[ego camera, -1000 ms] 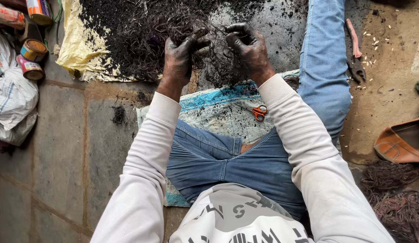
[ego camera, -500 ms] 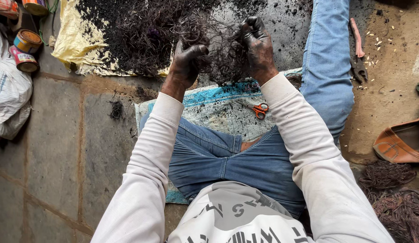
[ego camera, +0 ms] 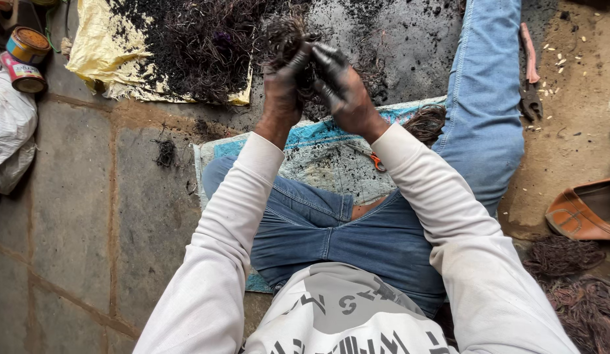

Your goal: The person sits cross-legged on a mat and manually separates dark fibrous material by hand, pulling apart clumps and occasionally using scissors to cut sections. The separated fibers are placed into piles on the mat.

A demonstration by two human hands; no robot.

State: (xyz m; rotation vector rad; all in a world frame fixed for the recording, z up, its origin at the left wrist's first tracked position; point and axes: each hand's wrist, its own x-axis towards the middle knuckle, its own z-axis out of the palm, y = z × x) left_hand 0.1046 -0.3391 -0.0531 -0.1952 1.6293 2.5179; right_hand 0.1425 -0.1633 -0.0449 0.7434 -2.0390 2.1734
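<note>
Both soot-black hands, left hand (ego camera: 283,82) and right hand (ego camera: 341,88), are pressed together, pinching a clump of wiry strands (ego camera: 293,34) above the far pile (ego camera: 200,46); probably mid-separating, next needing a gentle pull apart.

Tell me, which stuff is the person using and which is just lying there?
In use: left hand and right hand, both gripping the dark fibre clump; the fibre pile on the yellow sheet.

Lying about: tins, pliers, brown shoe, white bag.
</note>
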